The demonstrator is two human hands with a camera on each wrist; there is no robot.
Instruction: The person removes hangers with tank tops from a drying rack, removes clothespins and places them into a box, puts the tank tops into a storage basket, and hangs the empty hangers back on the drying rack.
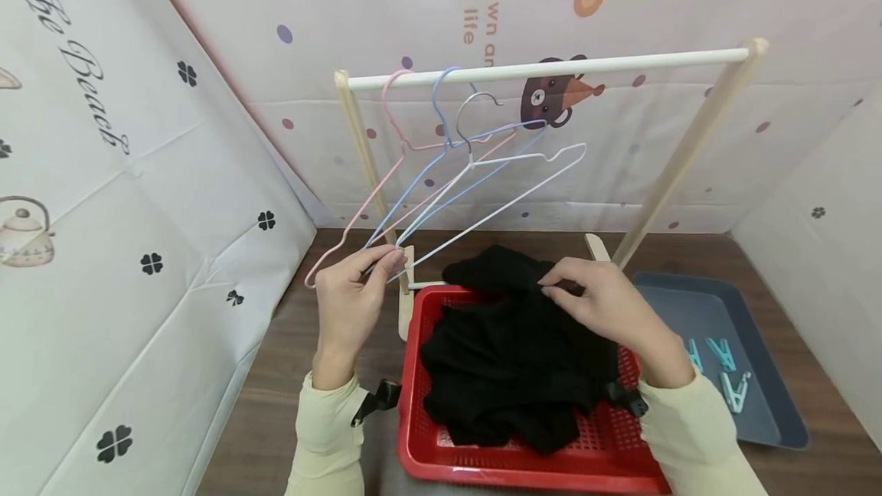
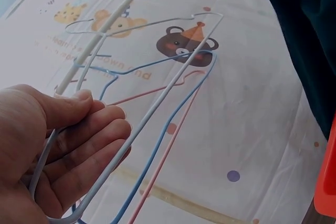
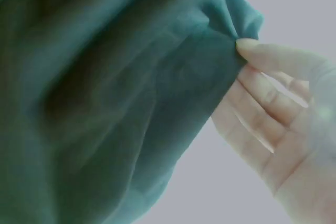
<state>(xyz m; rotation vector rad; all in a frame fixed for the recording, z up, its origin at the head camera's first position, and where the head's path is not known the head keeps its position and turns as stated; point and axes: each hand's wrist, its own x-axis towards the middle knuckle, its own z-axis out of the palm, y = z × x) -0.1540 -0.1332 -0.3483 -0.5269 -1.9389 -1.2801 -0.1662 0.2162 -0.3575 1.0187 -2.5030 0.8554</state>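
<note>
A white clothes hanger point(image 1: 511, 201) with a silver hook tilts in front of the rack, its left arm pinched between thumb and fingers of my left hand point(image 1: 353, 293). The left wrist view shows the thumb of my left hand point(image 2: 73, 145) pressed on the white wire. My right hand point(image 1: 606, 301) pinches a fold of a black garment point(image 1: 510, 366), which is lifted out of a red basket point(image 1: 406, 419) while the rest lies bunched inside. In the right wrist view the thumb and finger of my right hand point(image 3: 278, 108) hold the edge of the dark cloth point(image 3: 184, 93).
A pink hanger point(image 1: 354, 222) and a blue hanger point(image 1: 413, 205) hang at the left end of the white rail point(image 1: 586, 66) of a wooden rack. At right, a grey tray point(image 1: 765, 404) holds several turquoise clothespins point(image 1: 722, 354). Printed cloth walls surround the brown table point(image 1: 276, 404).
</note>
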